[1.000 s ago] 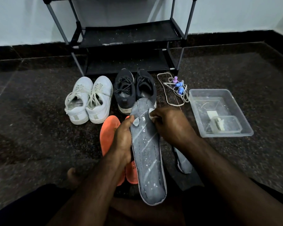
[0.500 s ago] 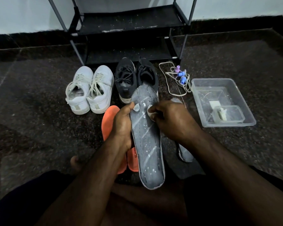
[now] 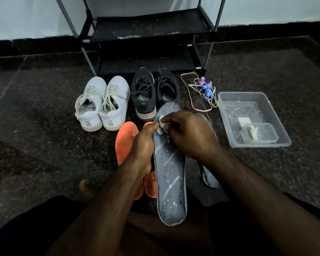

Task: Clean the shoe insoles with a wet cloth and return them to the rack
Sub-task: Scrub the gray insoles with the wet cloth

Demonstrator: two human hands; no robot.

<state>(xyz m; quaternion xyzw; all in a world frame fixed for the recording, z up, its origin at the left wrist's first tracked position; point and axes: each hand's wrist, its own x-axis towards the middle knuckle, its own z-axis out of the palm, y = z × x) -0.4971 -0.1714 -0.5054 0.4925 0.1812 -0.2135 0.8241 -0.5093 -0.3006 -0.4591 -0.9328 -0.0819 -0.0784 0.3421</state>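
A long grey insole [image 3: 169, 174], streaked with white marks, is held lengthwise over my lap. My left hand [image 3: 143, 147] grips its left edge, thumb on top near the toe end. My right hand [image 3: 189, 134] pinches a small white cloth [image 3: 162, 124] and presses it on the insole's upper part. Two orange insoles [image 3: 126, 143] lie on the floor under my left hand. A second grey insole [image 3: 209, 179] lies on the floor, mostly hidden by my right forearm. The black shoe rack [image 3: 148, 26] stands against the wall ahead.
A pair of white sneakers [image 3: 102, 103] and a pair of black sneakers [image 3: 154, 91] stand in front of the rack. A clear plastic tub [image 3: 251, 120] with a smaller tray and a white item inside sits at right. A cord with blue and purple plugs [image 3: 204, 89] lies beside it.
My right hand with the cloth has slid leftward across the insole's toe end, towards my left thumb. The view has tilted slightly downward, then up.
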